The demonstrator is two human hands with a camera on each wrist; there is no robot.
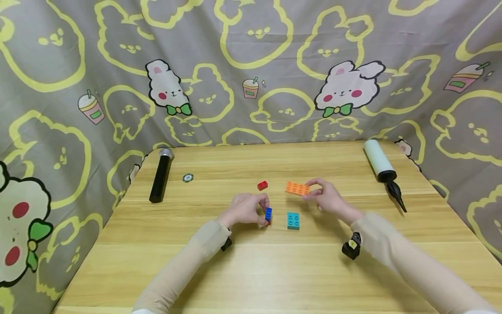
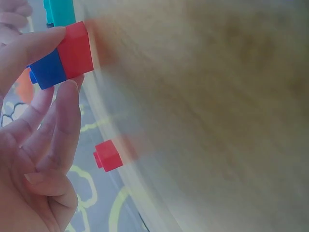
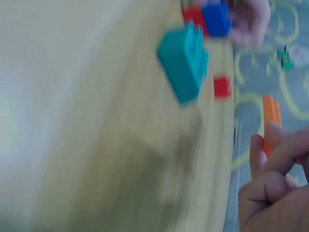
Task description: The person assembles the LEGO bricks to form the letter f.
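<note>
A wooden table [image 1: 255, 274] fills the lower frame, with a pale pump [image 1: 378, 159] at right and a black microphone [image 1: 160, 176] at left. Below centre, the right hand [image 1: 326, 196] and left hand [image 1: 248, 209] both pinch, fingers and thumb clamped — the right on an orange brick's [image 1: 296, 188] end, raised right of centre. A teal brick [image 1: 293, 221] sits lower; left of it, the left grips a blue brick [image 1: 268, 213] joined to a red brick [image 2: 77, 50] — a loose red brick [image 1: 262, 186] lies just above.
</note>
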